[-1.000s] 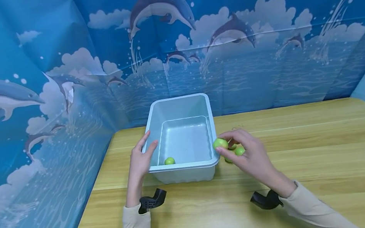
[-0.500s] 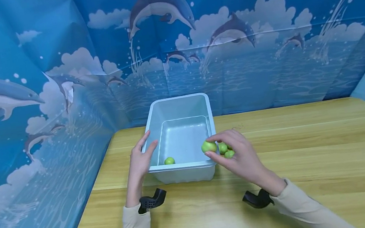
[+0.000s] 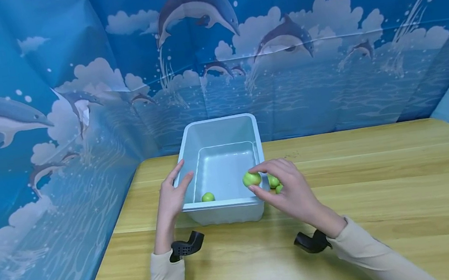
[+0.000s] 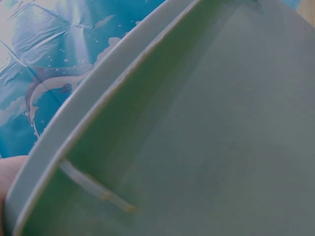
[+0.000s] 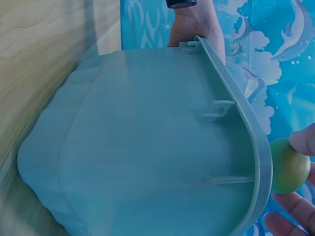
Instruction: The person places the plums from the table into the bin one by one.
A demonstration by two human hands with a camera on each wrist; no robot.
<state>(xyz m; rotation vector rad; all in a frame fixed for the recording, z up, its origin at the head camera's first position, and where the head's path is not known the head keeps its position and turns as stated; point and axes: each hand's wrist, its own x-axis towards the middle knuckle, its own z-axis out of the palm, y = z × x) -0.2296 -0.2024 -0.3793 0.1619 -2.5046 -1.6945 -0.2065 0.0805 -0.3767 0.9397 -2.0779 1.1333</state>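
My right hand pinches a small round green fruit between thumb and fingertips, over the right side of a pale blue plastic bin. In the right wrist view, the held fruit appears right beside the bin's rim. My left hand holds the bin's left rim, its thumb and index finger overlapping the edge. Another green fruit lies inside the bin, near its front left corner. In the left wrist view, the bin's wall fills most of the picture.
More green fruits lie on the wooden table just right of the bin, partly hidden behind my right hand. A blue dolphin-print curtain stands behind the table and along its left side.
My right hand has moved left with the pinched fruit, from beside the bin's right rim to over the bin. The left hand and the bin have stayed put.
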